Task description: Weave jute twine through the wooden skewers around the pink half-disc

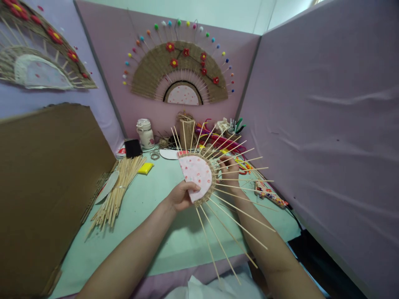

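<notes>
My left hand (182,196) grips a half-round fan piece (198,172) by its lower edge, thumb pressed on the white dotted face. Woven twine (213,176) borders the curved side, and thin wooden sticks (240,218) radiate out from it. The fan is held tilted above the table, its straight side to the left. Behind the sticks, on the right of the rim, my right hand (230,170) has its fingers curled together close to the woven twine. What lies between those fingertips is hidden by the sticks.
A bundle of sticks (120,191) lies at left beside a yellow packet (145,168) and a large cardboard sheet (52,182). Along the back stand a white jar (145,133) and a twine roll (187,133). A glue gun (269,193) rests at right. A finished fan (149,68) hangs behind.
</notes>
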The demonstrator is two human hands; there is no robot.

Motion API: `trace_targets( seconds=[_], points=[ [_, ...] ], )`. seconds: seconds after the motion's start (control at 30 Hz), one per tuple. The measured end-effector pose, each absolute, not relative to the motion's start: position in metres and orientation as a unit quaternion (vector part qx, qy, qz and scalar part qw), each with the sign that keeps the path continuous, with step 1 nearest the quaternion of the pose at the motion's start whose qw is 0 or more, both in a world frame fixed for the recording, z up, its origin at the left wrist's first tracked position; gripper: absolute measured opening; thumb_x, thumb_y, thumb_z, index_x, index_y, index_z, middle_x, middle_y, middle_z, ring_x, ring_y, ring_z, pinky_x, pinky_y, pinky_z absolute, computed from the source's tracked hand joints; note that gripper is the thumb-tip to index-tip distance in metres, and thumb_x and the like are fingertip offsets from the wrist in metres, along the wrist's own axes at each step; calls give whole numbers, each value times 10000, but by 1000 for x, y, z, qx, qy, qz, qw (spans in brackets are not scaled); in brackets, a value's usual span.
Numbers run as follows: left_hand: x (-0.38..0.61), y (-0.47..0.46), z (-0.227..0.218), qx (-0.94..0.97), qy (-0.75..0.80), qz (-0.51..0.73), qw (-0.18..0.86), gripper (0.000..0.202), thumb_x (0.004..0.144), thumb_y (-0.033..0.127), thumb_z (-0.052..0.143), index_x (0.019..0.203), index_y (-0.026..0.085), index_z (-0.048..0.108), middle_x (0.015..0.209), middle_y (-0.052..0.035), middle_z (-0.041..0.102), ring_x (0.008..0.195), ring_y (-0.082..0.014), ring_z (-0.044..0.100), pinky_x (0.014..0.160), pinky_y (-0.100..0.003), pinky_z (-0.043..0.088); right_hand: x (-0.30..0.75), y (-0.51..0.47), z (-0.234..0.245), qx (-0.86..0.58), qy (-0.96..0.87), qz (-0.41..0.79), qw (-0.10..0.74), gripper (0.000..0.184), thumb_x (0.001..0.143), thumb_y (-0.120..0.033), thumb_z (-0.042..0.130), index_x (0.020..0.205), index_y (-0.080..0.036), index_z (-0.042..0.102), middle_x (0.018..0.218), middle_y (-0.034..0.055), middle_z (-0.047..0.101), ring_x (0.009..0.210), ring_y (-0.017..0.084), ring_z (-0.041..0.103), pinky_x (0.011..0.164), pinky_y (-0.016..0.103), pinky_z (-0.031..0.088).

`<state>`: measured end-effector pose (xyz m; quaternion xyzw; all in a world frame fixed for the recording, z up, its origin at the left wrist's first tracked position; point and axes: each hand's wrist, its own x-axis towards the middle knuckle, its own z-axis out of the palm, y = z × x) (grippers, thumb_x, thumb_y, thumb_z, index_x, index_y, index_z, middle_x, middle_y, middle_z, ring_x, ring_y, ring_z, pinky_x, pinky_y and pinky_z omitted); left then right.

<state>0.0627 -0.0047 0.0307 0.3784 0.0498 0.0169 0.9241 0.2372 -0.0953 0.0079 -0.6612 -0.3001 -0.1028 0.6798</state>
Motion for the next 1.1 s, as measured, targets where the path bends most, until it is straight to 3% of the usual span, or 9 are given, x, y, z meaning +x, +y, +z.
trace_targets(
  seconds=[0.43,0.6,0.9,1.1],
  points=[
    [62,-10,32,383,-8,-6,924,563,615,-11,529,1163,116,552,1092,-159,649,1005,-310,603,850,-486,475,239,-97,12,-649,-287,-131,692,130,748,-288,589,797,-176,544,766,11,583,709,146,516,690,284,406],
    [61,-9,33,377,-18,-9,926,535,621,-4,516,1143,103,558,1112,-166,638,1043,-320,585,864,-474,476,243,-97,12,-640,-282,-146,699,133,754,-292,591,815,-182,550,787,14,595,713,147,524,696,290,409],
    [59,-4,35,373,-1,11,928,689,625,-16,516,1293,138,448,1076,-154,658,988,-292,618,851,-453,486,245,-103,15,-635,-300,-140,698,151,763,-320,573,806,-177,557,741,8,576,684,140,514,665,278,411],
    [56,9,43,363,16,40,931,651,637,-32,491,1266,132,472,1058,-127,670,968,-280,628,831,-462,499,249,-104,20,-596,-265,-77,754,224,689,-342,637,825,-188,549,728,-12,565,625,114,501,587,253,411]
  ],
)
